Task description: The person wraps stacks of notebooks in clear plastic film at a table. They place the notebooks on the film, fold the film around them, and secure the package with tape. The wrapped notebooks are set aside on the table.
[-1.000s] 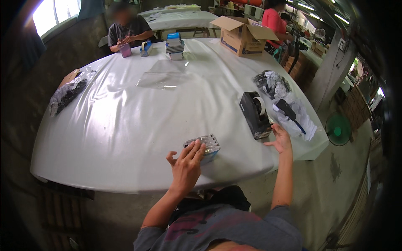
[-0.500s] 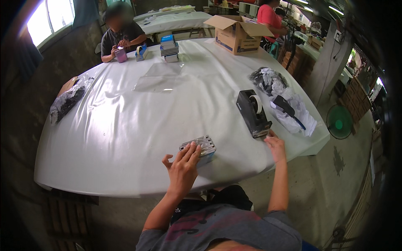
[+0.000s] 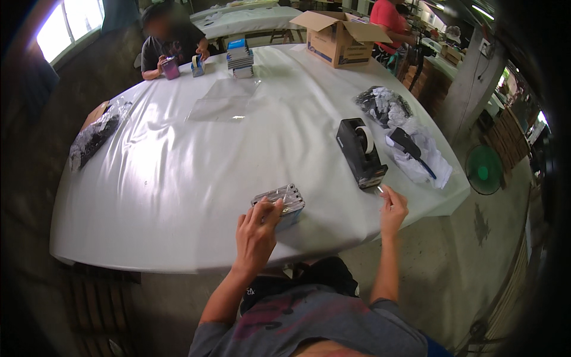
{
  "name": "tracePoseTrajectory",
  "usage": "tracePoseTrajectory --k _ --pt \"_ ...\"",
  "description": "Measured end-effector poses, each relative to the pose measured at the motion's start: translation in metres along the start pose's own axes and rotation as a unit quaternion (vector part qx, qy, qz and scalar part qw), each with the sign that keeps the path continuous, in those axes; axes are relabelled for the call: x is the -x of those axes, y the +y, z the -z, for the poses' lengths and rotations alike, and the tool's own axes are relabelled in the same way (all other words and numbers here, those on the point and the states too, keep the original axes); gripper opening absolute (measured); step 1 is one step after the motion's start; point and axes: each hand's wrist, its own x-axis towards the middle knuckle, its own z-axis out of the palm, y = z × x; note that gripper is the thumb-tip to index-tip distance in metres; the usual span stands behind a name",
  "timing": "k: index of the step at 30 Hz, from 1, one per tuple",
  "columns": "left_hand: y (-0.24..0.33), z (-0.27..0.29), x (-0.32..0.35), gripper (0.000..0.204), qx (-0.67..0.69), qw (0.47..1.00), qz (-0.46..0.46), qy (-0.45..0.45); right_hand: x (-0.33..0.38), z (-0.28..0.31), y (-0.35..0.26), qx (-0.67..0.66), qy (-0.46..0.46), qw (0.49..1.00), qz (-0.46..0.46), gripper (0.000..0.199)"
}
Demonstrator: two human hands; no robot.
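Observation:
A small flat box (image 3: pixel 279 202) wrapped in shiny clear film lies near the front edge of the white table (image 3: pixel 178 178). My left hand (image 3: pixel 256 235) rests on it, fingers pressed on its top and near side. My right hand (image 3: pixel 392 208) is raised at the table's front right edge, just in front of a black tape dispenser (image 3: pixel 360 152). Its thumb and fingers pinch a short piece of clear tape (image 3: pixel 380 189).
Right of the dispenser lie a black tool on a white bag (image 3: pixel 416 152) and a bag of dark parts (image 3: pixel 383 106). A clear sheet (image 3: pixel 223 101), stacked small boxes (image 3: pixel 239 56) and a cardboard box (image 3: pixel 339 35) sit farther back. A person (image 3: pixel 169 44) works opposite. A green fan (image 3: pixel 483 171) stands right.
My right hand has drawn back from the dispenser's front toward the table edge, with a bit of tape now between its fingers. My left hand has stayed on the wrapped box.

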Motion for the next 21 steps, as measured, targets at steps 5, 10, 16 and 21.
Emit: tracePoseTrajectory --k 5,10,16,21 --pt "-0.003 -0.005 0.0 0.048 0.03 0.998 -0.019 0.048 -0.001 -0.013 -0.112 -0.399 -0.139 0.894 -0.151 0.015" --pt "-0.009 -0.006 0.0 0.072 0.117 0.992 -0.01 0.047 0.005 -0.016 -0.185 -0.547 -0.291 0.751 -0.227 0.024" --pt "-0.014 -0.014 0.003 0.069 0.185 0.978 -0.008 0.096 0.012 -0.034 -0.216 -0.543 -0.329 0.685 -0.356 0.031" --pt "-0.017 -0.016 0.004 0.075 0.172 0.982 -0.004 0.084 0.029 -0.041 -0.214 -0.51 -0.324 0.69 -0.399 0.032"
